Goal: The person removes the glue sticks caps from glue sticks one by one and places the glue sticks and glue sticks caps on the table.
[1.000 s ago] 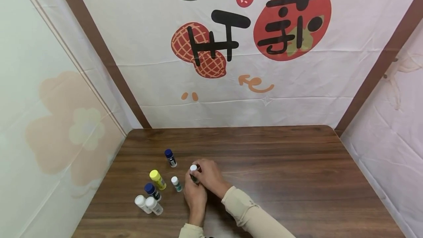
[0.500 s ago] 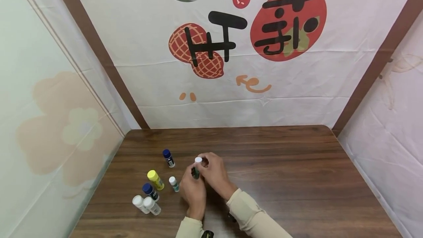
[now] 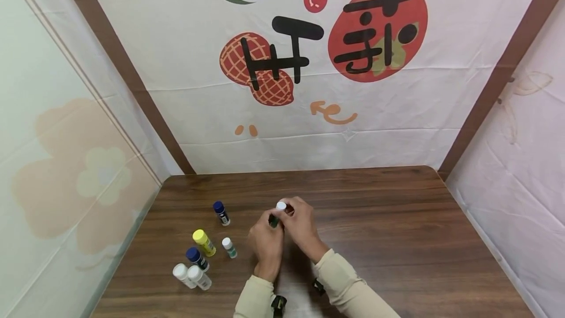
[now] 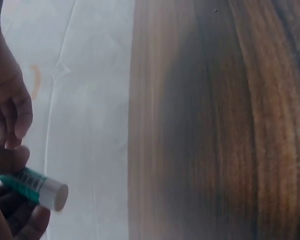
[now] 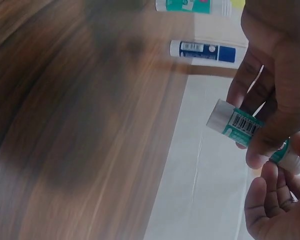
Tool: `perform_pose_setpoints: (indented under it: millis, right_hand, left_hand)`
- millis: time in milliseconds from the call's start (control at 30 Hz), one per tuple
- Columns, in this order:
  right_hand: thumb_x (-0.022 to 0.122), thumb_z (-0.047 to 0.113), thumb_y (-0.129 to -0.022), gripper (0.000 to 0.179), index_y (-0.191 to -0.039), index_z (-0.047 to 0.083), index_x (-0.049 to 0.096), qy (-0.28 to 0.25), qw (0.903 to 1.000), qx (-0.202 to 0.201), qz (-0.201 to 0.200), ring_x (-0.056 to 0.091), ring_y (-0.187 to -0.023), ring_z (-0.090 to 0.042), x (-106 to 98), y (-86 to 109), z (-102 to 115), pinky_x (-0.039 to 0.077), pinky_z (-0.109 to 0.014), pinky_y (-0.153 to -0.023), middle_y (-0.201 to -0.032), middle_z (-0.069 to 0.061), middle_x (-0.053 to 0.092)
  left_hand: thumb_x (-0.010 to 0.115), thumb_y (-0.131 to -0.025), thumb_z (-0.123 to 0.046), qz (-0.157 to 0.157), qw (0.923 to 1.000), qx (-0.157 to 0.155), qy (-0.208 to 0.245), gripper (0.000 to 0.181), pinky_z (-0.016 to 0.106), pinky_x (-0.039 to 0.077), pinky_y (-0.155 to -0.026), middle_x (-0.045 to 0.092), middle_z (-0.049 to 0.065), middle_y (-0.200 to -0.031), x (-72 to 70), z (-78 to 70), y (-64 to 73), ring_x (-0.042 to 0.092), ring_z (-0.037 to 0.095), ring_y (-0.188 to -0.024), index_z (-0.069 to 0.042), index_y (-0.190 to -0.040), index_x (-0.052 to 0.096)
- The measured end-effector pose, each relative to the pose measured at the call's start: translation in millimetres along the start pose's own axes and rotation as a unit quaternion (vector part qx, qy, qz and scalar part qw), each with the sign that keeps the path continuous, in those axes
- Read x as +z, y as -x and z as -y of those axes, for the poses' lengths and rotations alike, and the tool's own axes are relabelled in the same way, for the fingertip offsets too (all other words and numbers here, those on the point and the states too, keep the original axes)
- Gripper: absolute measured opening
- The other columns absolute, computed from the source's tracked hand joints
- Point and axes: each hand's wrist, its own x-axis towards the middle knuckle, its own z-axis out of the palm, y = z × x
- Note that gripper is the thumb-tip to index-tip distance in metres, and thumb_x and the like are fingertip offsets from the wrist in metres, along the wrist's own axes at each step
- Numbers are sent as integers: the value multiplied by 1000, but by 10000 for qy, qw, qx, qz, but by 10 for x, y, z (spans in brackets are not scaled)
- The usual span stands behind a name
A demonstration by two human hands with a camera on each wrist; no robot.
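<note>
A teal glue stick with a white cap [image 3: 281, 206] is held above the table between both hands. My left hand [image 3: 267, 239] grips its body, thumb across the label; in the left wrist view the barcode and pale base of the glue stick [image 4: 32, 185] stick out past the fingers. My right hand [image 3: 303, 225] pinches the white cap at the upper end. From the right wrist view, the glue stick [image 5: 245, 127] lies tilted, with the right hand's curled fingers [image 5: 271, 192] at its capped end. A smaller teal glue stick [image 3: 229, 248] stands left of the left hand.
Farther left stand a navy glue stick [image 3: 222, 213], a yellow one [image 3: 204, 243], another navy one [image 3: 197, 258] and two white-capped ones [image 3: 199, 277]. The brown wooden table [image 3: 375, 239] reaches back to a printed white cloth [image 3: 198, 126].
Both hands have moved right and farther from the body with the glue stick, still gripping it. The standing glue sticks keep their arrangement; the head view has shifted slightly.
</note>
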Motion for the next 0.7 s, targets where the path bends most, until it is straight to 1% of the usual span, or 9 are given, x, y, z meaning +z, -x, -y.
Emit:
perform_pose_setpoints:
  millis: [67, 167, 300, 400, 500, 600, 633, 700]
  right_hand:
    - [82, 21, -76, 19, -87, 7, 73, 42, 10000, 77, -30, 58, -67, -9, -47, -17, -35, 49, -21, -58, -78, 0, 63]
    - [83, 20, -76, 18, -85, 8, 73, 98, 9996, 249, 2, 57, -65, -8, -114, -41, -89, 49, -21, -57, -77, 0, 63]
    - [82, 23, -77, 17, -84, 10, 74, 411, 9989, 217, 100, 56, -65, -9, -193, -71, -145, 47, -22, -58, -76, 1, 63]
    - [82, 22, -77, 17, -84, 9, 75, 641, 9978, 81, 177, 56, -64, -10, -246, -95, -182, 46, -23, -57, -76, 0, 64]
    - [83, 19, -76, 18, -85, 7, 75, 693, 9972, -2, 273, 55, -63, -11, -295, -122, -217, 46, -23, -56, -76, -2, 64]
    - [83, 16, -75, 18, -87, 6, 74, 556, 9975, -23, 433, 55, -64, -11, -354, -149, -240, 46, -24, -56, -77, -2, 64]
    - [82, 15, -76, 17, -87, 6, 74, 490, 9976, -6, 488, 55, -65, -11, -374, -157, -245, 46, -24, -57, -77, -2, 63]
    - [82, 14, -76, 16, -88, 7, 74, 382, 9973, 63, 619, 54, -66, -11, -412, -168, -243, 46, -24, -58, -77, 0, 62]
  left_hand:
    - [78, -70, -7, 211, 9994, 85, 244, 12, 43, 48, -49, 70, 4, -70, 31, -4, -26, 65, 26, -57, -11, -82, 74]
    - [78, -69, -4, 517, 9967, 327, 532, 13, 41, 49, -51, 71, 4, -70, 78, 4, -66, 65, 23, -58, -8, -82, 75]
    - [81, -68, -6, 932, 9915, 628, 661, 18, 39, 50, -53, 72, 3, -74, 120, 22, -122, 66, 20, -60, -9, -84, 76]
    - [83, -66, -7, 1259, 9869, 661, 762, 21, 36, 50, -55, 73, 2, -76, 145, 34, -158, 66, 17, -62, -10, -86, 76]
    - [84, -67, -10, 1544, 9825, 620, 835, 22, 33, 48, -56, 73, 0, -78, 171, 45, -193, 66, 16, -64, -11, -87, 77]
    - [86, -69, -14, 1883, 9745, 711, 988, 22, 29, 49, -57, 73, 0, -79, 197, 62, -249, 66, 13, -66, -11, -88, 77]
    - [86, -69, -16, 2038, 9702, 740, 1078, 22, 28, 50, -58, 73, 0, -80, 201, 68, -271, 66, 12, -67, -11, -89, 77]
    - [86, -72, -16, 2413, 9574, 795, 1370, 21, 26, 52, -60, 73, 1, -82, 201, 82, -321, 67, 10, -70, -10, -90, 76]
